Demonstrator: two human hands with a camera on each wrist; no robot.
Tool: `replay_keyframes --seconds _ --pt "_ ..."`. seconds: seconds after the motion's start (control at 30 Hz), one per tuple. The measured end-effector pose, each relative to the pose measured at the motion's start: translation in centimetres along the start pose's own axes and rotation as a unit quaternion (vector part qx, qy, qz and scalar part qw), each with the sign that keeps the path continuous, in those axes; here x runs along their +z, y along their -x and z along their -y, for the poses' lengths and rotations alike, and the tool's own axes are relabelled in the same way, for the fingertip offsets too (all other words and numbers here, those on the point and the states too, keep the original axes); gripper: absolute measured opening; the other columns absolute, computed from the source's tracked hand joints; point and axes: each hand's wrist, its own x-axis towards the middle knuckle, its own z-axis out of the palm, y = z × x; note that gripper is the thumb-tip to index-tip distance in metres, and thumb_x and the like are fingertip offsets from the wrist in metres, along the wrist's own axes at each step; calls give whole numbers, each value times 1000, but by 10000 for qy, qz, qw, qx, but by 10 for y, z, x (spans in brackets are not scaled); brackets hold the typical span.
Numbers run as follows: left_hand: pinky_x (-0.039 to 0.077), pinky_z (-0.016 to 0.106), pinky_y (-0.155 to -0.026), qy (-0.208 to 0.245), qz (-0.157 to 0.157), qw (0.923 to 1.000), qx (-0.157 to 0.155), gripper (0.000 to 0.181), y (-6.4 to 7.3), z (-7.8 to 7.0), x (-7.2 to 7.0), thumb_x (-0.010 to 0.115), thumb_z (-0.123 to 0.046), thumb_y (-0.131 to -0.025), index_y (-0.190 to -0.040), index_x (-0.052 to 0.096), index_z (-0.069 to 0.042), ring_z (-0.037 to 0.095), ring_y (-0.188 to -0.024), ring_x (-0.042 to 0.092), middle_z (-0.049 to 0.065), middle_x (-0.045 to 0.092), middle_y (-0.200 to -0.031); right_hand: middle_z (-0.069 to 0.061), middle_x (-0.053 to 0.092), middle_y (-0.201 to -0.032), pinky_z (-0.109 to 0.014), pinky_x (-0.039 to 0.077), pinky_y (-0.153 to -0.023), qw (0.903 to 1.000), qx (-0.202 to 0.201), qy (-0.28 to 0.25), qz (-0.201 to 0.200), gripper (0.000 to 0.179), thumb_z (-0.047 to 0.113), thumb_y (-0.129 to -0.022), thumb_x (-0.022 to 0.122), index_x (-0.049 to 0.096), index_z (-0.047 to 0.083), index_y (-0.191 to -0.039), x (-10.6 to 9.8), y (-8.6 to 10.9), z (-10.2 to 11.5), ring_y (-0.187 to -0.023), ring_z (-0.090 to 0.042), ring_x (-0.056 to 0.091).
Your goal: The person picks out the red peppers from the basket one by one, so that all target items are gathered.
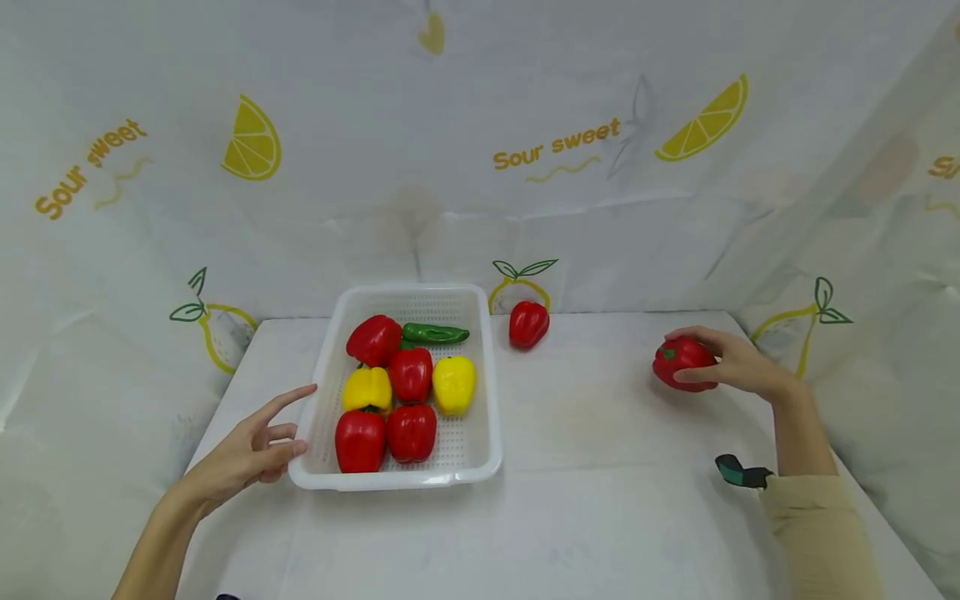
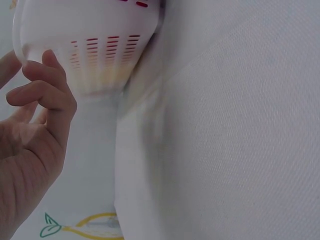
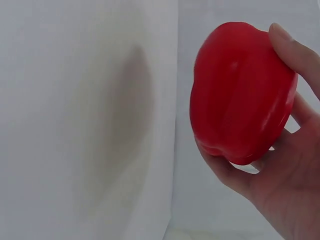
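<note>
- Red bell pepper point(image 3: 240, 95) is in the right hand point(image 1: 738, 364), seemingly clear of the worktop point(image 1: 585, 517) at its right side.
- Carrying it appears to be the step in hand; the next move likely calls for a steady grip on the glossy skin.
- Right fingers curl around the pepper.
- Left hand point(image 1: 243, 458), its fingers loosely spread, touches the left rim of a white basket point(image 1: 393, 480) of peppers point(image 1: 412, 375).
</note>
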Motion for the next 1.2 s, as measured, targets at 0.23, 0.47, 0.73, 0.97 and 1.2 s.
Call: replay_keyframes --seconds 0.23,0.47,0.73,0.97,1.2 --pt "27 44 -53 12 31 10000 28 73 0 0 0 59 -11 -109 -172 22 -23 28 -57 34 0 58 -83 -22 52 -152 -28 62 -81 9994 -314 -123 -125 68 20 -92 85 52 13 -151 10 -21 20 -137 -42 47" --pt "27 44 -53 15 17 10000 -22 73 1 0 0 59 -12 -109 -171 22 -22 29 -57 33 0 59 -83 -21 52 -152 -34 63 -86 9992 -307 -238 -134 59 24 -97 82 53 13 -147 22 -46 36 -139 -45 48" --pt "28 43 -53 3 13 10000 -23 74 0 0 0 59 -12 -109 -172 22 -23 27 -57 35 0 62 -86 -23 50 -153 -48 65 -94 9990 -146 -386 -155 65 26 -97 81 48 10 -150 38 -75 51 -143 -48 46" --pt "28 43 -53 6 1 10000 -49 74 1 0 0 59 -12 -109 -171 21 -23 25 -56 35 0 62 -85 -25 46 -156 -48 64 -98 9986 368 -362 -79 71 40 -99 76 44 9 -154 54 -105 62 -143 -46 46" --pt "30 43 -53 -20 -3 10000 -58 74 1 -1 1 60 -13 -108 -171 21 -22 25 -57 37 -1 62 -85 -26 47 -154 -50 62 -103 9975 560 -401 -132 70 40 -101 75 42 7 -153 72 -129 63 -142 -44 48"
